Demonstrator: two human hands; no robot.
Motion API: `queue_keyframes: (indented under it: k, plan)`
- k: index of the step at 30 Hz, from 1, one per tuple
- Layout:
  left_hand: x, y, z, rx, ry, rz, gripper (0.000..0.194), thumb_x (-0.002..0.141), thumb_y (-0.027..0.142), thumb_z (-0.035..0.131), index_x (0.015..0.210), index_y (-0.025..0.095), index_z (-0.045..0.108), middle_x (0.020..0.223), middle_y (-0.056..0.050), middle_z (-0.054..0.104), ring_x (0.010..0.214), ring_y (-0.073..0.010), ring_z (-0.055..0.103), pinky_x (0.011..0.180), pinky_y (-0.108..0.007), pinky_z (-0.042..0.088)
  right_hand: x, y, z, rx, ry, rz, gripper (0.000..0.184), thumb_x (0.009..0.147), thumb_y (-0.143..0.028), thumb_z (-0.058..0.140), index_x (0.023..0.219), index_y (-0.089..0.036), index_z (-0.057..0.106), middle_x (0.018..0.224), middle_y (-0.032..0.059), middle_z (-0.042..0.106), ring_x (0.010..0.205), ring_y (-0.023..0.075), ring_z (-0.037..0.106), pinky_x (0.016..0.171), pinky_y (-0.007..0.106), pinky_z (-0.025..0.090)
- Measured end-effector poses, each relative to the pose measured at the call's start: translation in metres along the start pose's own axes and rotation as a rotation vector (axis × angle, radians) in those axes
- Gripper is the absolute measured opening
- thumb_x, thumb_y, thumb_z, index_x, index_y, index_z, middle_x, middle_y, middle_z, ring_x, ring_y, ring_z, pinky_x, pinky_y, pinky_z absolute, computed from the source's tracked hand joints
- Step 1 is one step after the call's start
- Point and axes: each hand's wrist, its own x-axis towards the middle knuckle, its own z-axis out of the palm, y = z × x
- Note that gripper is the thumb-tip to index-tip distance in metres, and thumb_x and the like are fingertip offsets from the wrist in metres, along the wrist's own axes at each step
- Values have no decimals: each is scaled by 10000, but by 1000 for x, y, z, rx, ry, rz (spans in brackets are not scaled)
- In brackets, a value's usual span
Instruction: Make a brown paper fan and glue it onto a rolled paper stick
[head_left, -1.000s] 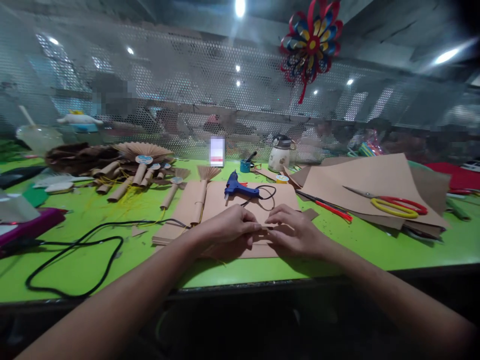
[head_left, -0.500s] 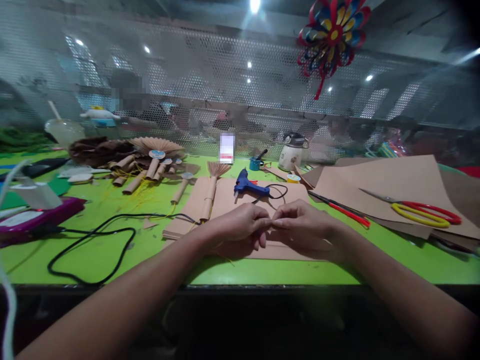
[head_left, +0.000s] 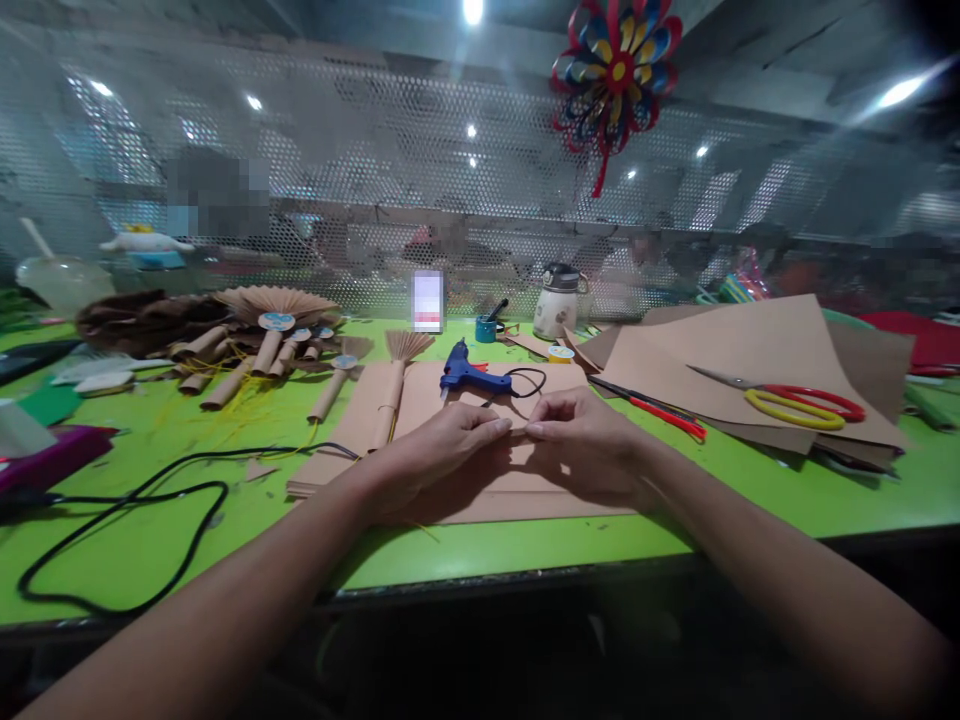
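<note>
My left hand (head_left: 457,440) and my right hand (head_left: 577,425) meet over a stack of brown paper (head_left: 487,505), fingertips pinched close together. Whatever sits between them is too thin or small to make out. Just beyond lies a blue glue gun (head_left: 472,375), its nozzle pointing down toward the paper. To the left of the glue gun, a rolled paper handle (head_left: 386,405) with a small pleated paper fan (head_left: 409,346) at its top rests on the stack. A yellow thread (head_left: 424,530) pokes out by the table's front edge.
Several paper fans with rolled handles (head_left: 266,350) and yellow threads lie at left, near a black cord (head_left: 124,502) and purple power strip (head_left: 56,465). At right, scissors (head_left: 799,408) lie on brown sheets (head_left: 705,345). Behind stand a phone (head_left: 427,300) and a bottle (head_left: 556,303).
My hands have drawn slightly apart, the fingertips no longer overlapping; the left hand's fingers have turned to pinch. The whole view has shifted, so the table's things sit further left.
</note>
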Motion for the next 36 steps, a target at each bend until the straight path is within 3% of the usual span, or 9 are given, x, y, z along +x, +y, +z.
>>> queue_keyframes:
  k: [7, 15, 18, 21, 27, 33, 36]
  plan:
    - [2, 3, 2, 85, 63, -7, 360, 743, 486, 650, 743, 128, 684, 609, -17, 575, 592, -135, 500, 573, -264, 391, -3, -4, 2, 55, 12, 17, 267, 672, -361, 765, 685, -138, 618, 587, -12, 538, 538, 97, 469, 492, 222, 349]
    - [-4, 2, 0, 12, 14, -52, 361, 835, 412, 542, 587, 155, 598, 531, -8, 557, 560, -119, 474, 676, -268, 416, -5, 3, 2, 233, -31, 76, 245, 686, -328, 782, 708, -141, 625, 578, -27, 514, 512, 76, 422, 484, 216, 312]
    - [-6, 1, 3, -52, -33, -62, 349, 859, 394, 513, 615, 154, 584, 536, -4, 547, 576, -118, 469, 686, -263, 410, -7, 5, 3, 330, -43, 133, 228, 706, -324, 771, 755, -151, 631, 555, -35, 500, 516, 85, 436, 501, 226, 332]
    - [-5, 0, 3, -35, -56, -39, 307, 872, 394, 500, 706, 155, 593, 597, -14, 578, 611, -126, 497, 692, -271, 407, -6, 5, 5, 264, -103, 160, 215, 690, -285, 786, 775, -131, 664, 566, -14, 529, 544, 97, 466, 535, 241, 358]
    - [6, -3, -3, 317, -117, 78, 322, 877, 446, 497, 824, 155, 624, 757, -36, 622, 688, -150, 538, 649, -268, 383, -8, 12, 17, 393, -95, 68, 185, 723, -264, 760, 752, -129, 637, 559, -23, 498, 527, 89, 452, 527, 243, 343]
    - [2, -9, 5, 699, 81, 264, 267, 909, 386, 441, 801, 184, 577, 749, -27, 586, 646, -154, 476, 590, -268, 299, -3, 13, 14, 202, -48, -17, 183, 740, -278, 737, 710, -123, 644, 537, -27, 506, 486, 68, 416, 479, 213, 289]
    - [-4, -7, 9, 801, 109, 298, 182, 887, 348, 478, 803, 193, 526, 735, -22, 554, 615, -149, 436, 565, -275, 260, -1, 11, 11, 151, -32, -39, 187, 743, -287, 727, 712, -120, 649, 520, -33, 507, 465, 62, 409, 456, 201, 266]
